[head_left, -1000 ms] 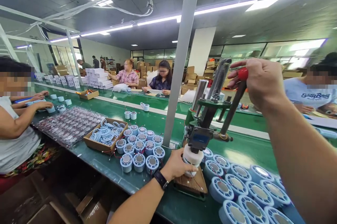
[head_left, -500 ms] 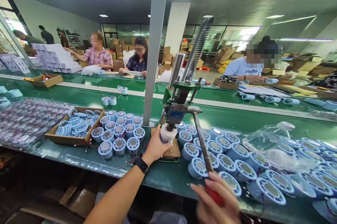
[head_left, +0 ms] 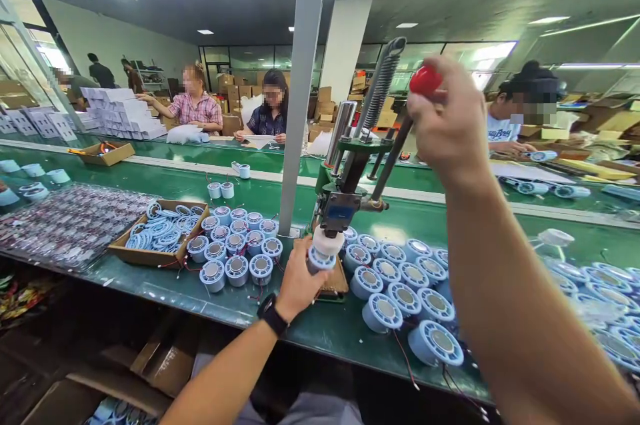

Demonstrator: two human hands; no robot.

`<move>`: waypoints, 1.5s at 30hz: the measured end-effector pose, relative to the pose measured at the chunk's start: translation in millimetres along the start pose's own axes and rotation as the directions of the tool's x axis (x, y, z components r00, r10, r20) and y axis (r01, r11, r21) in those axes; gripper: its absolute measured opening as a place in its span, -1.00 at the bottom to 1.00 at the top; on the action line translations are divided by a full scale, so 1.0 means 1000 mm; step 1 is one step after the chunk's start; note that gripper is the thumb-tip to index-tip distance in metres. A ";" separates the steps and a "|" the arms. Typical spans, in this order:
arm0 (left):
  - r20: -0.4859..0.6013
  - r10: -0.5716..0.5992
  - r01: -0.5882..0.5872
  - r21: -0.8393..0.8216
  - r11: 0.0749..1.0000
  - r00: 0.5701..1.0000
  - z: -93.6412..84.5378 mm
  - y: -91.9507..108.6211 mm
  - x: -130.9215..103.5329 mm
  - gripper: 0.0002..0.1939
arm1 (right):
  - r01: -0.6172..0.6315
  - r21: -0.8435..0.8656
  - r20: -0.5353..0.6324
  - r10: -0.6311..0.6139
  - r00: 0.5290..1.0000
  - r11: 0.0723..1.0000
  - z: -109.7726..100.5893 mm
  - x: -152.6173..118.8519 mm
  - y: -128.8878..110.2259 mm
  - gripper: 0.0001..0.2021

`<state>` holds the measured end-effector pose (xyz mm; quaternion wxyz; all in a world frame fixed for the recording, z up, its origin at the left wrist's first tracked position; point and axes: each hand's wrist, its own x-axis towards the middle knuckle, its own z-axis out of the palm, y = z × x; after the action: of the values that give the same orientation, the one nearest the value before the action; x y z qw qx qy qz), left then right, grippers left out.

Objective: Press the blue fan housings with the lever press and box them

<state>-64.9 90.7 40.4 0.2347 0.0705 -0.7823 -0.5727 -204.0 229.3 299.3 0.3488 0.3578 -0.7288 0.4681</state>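
Observation:
My left hand (head_left: 303,278) is closed round a light-blue motor housing (head_left: 321,261) with a slotted rim, on the base of a green hand press (head_left: 345,198). The press's white round pusher (head_left: 329,240) sits just above the housing; whether they touch I cannot tell. Up at the right, my right hand (head_left: 450,112) grips the red knob (head_left: 425,82) of the press lever (head_left: 393,162), which points upward. To the right of the press stand many similar blue housings (head_left: 384,312) with silver discs and thin wires.
More housings (head_left: 236,270) stand left of the press, beside a cardboard tray (head_left: 150,255) of loose blue rings. A plastic-covered stack of parts (head_left: 65,218) lies further left. A grey post (head_left: 303,98) rises behind the press. Several people (head_left: 193,105) sit across the bench.
My right hand has swung the lever from low near the bench edge to high up. The white pusher has risen, showing the housing's rim. My left hand stays on the housing.

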 end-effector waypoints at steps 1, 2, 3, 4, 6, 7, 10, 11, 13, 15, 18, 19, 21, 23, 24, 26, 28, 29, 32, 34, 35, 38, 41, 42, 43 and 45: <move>0.014 0.022 -0.023 0.096 0.995 1.000 -0.007 0.001 -0.012 -0.29 | 0.027 -0.002 -0.068 -0.027 0.997 1.000 0.001 -0.028 -0.004 -0.54; 0.030 0.042 -0.047 0.187 0.981 0.999 -0.014 0.000 -0.024 -0.34 | 0.039 -0.011 -0.135 -0.040 0.990 0.999 0.003 -0.062 -0.009 -0.56; 0.046 0.062 -0.072 0.270 0.960 0.997 -0.022 -0.003 -0.036 -0.37 | 0.049 0.043 -0.181 -0.040 0.983 0.998 0.008 -0.100 -0.013 -0.60; 0.058 0.082 -0.097 0.348 0.933 0.995 -0.028 -0.007 -0.046 -0.38 | 0.024 0.090 -0.137 -0.011 0.990 0.996 0.015 -0.139 -0.016 -0.65; 0.079 0.128 -0.150 0.491 0.858 0.989 -0.039 -0.018 -0.061 -0.41 | -0.001 0.082 0.085 -0.006 0.996 0.997 0.037 -0.211 -0.020 -0.68; 0.089 0.155 -0.178 0.558 0.811 0.984 -0.043 -0.024 -0.066 -0.44 | -0.033 0.086 0.170 0.018 0.985 0.996 0.049 -0.241 -0.019 -0.70; 0.113 0.240 -0.247 0.715 0.654 0.964 -0.054 -0.035 -0.070 -0.47 | -0.113 0.067 0.380 0.079 0.922 0.991 0.082 -0.296 -0.013 -0.57; 0.121 0.269 -0.265 0.748 0.609 0.956 -0.059 -0.036 -0.069 -0.46 | -0.119 0.054 0.448 0.083 0.890 0.991 0.091 -0.304 -0.011 -0.47; 0.152 0.305 -0.305 0.774 0.555 0.940 -0.069 -0.035 -0.061 -0.42 | -0.093 0.024 0.583 0.062 0.810 0.995 0.104 -0.310 -0.006 -0.25; 0.189 0.308 -0.336 0.768 0.545 0.932 -0.079 -0.032 -0.046 -0.39 | -0.067 -0.008 0.681 0.054 0.730 0.998 0.115 -0.308 -0.004 -0.14; 0.270 0.253 -0.368 0.752 0.547 0.929 -0.090 -0.032 -0.018 -0.46 | -0.090 -0.087 0.717 0.125 0.685 0.992 0.137 -0.301 -0.005 -0.13; 0.296 0.234 -0.377 0.749 0.545 0.926 -0.092 -0.033 -0.011 -0.48 | -0.104 -0.114 0.713 0.154 0.684 0.988 0.144 -0.299 -0.007 -0.15; 0.333 0.207 -0.391 0.737 0.551 0.920 -0.092 -0.036 -0.004 -0.50 | -0.119 -0.157 0.704 0.196 0.682 0.980 0.157 -0.296 -0.010 -0.17; 0.331 0.213 -0.391 0.714 0.581 0.919 -0.090 -0.037 -0.009 -0.51 | -0.114 -0.191 0.706 0.218 0.674 0.975 0.162 -0.296 -0.013 -0.14; 0.321 0.225 -0.390 0.695 0.603 0.920 -0.088 -0.037 -0.015 -0.51 | -0.107 -0.208 0.708 0.225 0.670 0.972 0.162 -0.297 -0.016 -0.13; 0.290 0.250 -0.382 0.645 0.662 0.924 -0.085 -0.035 -0.029 -0.50 | -0.083 -0.243 0.715 0.237 0.658 0.966 0.157 -0.297 -0.021 -0.16; 0.251 0.265 -0.364 0.580 0.729 0.931 -0.083 -0.033 -0.043 -0.47 | -0.072 -0.283 0.734 0.264 0.626 0.957 0.148 -0.293 -0.030 -0.20; 0.229 0.263 -0.347 0.541 0.766 0.937 -0.083 -0.032 -0.049 -0.46 | -0.077 -0.300 0.748 0.285 0.599 0.951 0.143 -0.290 -0.035 -0.22; 0.082 0.199 -0.215 0.395 0.893 0.977 -0.087 -0.034 -0.060 -0.50 | -0.125 -0.335 0.791 0.351 0.501 0.934 0.132 -0.277 -0.048 -0.19; -0.087 0.115 -0.087 0.277 0.957 0.990 -0.089 -0.039 -0.061 -0.56 | -0.137 -0.341 0.808 0.365 0.463 0.930 0.129 -0.270 -0.053 -0.11; -0.159 0.074 -0.039 0.214 0.976 0.984 -0.089 -0.041 -0.061 -0.58 | -0.128 -0.341 0.812 0.361 0.458 0.931 0.129 -0.267 -0.055 -0.08; -0.235 -0.005 0.005 -0.001 1.000 0.972 -0.089 -0.048 -0.056 -0.60 | -0.075 -0.345 0.815 0.339 0.471 0.935 0.132 -0.264 -0.054 -0.13; -0.178 -0.072 0.034 -0.208 0.978 0.981 -0.092 -0.048 -0.052 -0.52 | -0.030 -0.355 0.822 0.327 0.465 0.934 0.134 -0.263 -0.053 -0.16; -0.150 -0.090 0.051 -0.249 0.967 0.985 -0.094 -0.047 -0.051 -0.49 | -0.017 -0.354 0.828 0.322 0.459 0.935 0.134 -0.262 -0.053 -0.16; -0.124 -0.107 0.069 -0.280 0.957 0.986 -0.097 -0.046 -0.051 -0.47 | -0.008 -0.353 0.832 0.318 0.455 0.936 0.134 -0.263 -0.053 -0.17; -0.095 -0.133 0.093 -0.340 0.936 0.986 -0.102 -0.044 -0.052 -0.45 | -0.005 -0.344 0.832 0.307 0.461 0.939 0.131 -0.265 -0.053 -0.22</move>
<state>19.5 7.5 8.3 0.2551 0.1080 -0.6533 -0.7046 -48.5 143.0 57.1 -0.0692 0.4211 -0.8941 0.1360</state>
